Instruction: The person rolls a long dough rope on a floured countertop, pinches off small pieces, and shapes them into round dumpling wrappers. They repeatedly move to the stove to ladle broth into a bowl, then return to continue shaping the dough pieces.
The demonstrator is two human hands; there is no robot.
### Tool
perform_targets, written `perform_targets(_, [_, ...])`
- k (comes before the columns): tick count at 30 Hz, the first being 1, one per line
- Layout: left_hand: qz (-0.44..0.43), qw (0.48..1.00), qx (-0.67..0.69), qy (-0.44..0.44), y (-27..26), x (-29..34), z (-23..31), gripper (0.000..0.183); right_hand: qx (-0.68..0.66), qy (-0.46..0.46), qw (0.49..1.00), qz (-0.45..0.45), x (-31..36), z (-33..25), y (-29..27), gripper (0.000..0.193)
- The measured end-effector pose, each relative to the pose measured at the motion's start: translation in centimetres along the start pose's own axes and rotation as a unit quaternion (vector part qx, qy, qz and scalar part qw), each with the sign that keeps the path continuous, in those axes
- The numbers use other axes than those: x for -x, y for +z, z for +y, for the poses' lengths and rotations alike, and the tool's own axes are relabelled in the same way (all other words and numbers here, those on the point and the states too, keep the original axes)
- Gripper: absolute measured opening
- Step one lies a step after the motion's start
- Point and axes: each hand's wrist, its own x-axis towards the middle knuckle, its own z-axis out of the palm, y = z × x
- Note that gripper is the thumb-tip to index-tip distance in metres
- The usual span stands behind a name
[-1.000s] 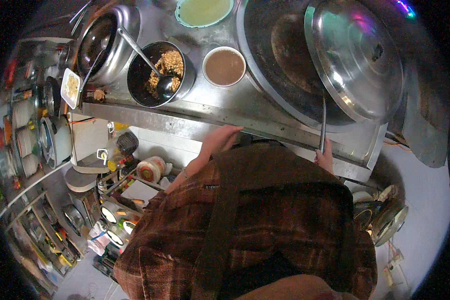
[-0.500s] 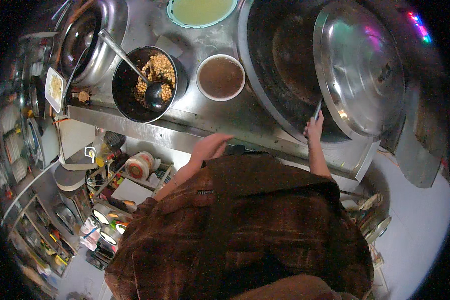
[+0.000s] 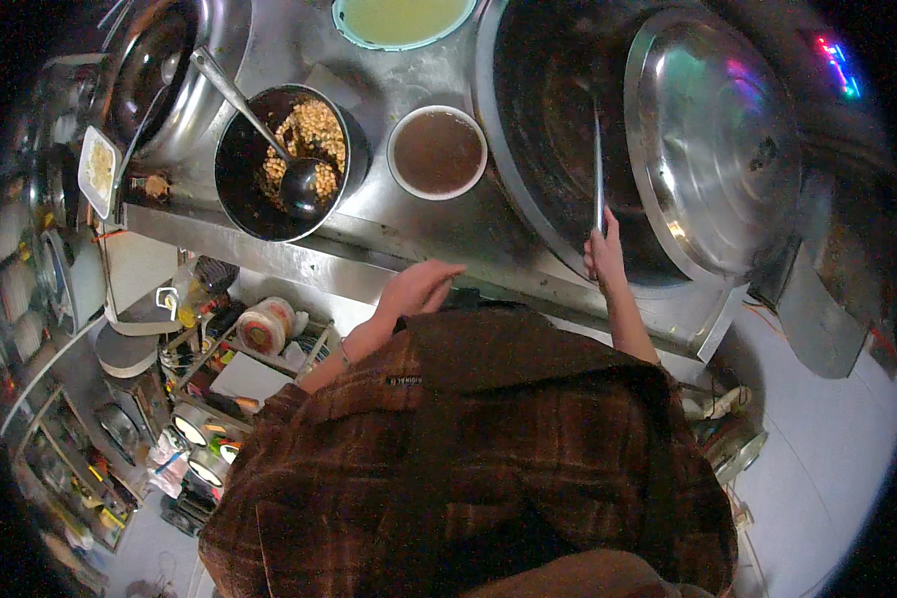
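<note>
Right of centre, the right hand (image 3: 605, 249) grips a long metal utensil (image 3: 599, 164) by its near end, presumably for reach over the upper-right wok (image 3: 543, 164); left hand (image 3: 414, 291), centre, fingers loosely extended (holding nothing).

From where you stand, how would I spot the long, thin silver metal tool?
Find the huge round dark wok, partly under a shiny domed metal lid. Just left of that lid, the long silver tool reaches over the wok. Unlike the silver metal ladle resting in the round black pot, it is gripped in the right hand.
</note>
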Motion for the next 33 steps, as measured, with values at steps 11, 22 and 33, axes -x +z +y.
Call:
perform_targets(11, [0.01, 1.0, 0.026, 0.01, 1.3, 0.4, 1.0, 0.035, 0.089, 0.079, 0.992, 0.033, 12.6, 7.4, -10.4, 0.052])
perform_targets(22, [-0.04, 0.995, 0.051, -0.069, -1.3, -0.3, 0.7, 0.035, -0.053, 0.046, 0.977, 0.204, -7.1, 1.8, -3.9, 0.054])
perform_targets(33, [-0.06, 0.994, -0.007, -0.089, 0.1, -1.9, 0.7, 0.032, -0.034, 0.021, 0.999, 0.035, -3.1, -1.0, 2.0, 0.054])
